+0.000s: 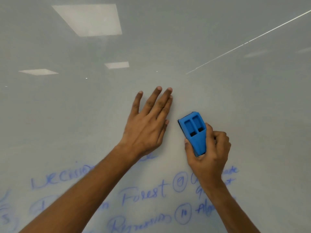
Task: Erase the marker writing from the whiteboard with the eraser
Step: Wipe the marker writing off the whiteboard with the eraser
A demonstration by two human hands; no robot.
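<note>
Mid-erase, we judge: right hand (207,148) grips eraser (195,132) on whiteboard (235,98); left hand (146,125) flat, released; next, sweep down over writing (143,194).

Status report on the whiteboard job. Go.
Right hand grips blue eraser on whiteboard. Left hand flat, open. Blue writing remains below. Nothing blocking.

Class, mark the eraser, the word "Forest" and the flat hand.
eraser (195,132): head view, on its blue plastic back.
word "Forest" (144,193): head view, mid-word on the blue letters.
left hand (144,130): head view, back of the hand.
</note>
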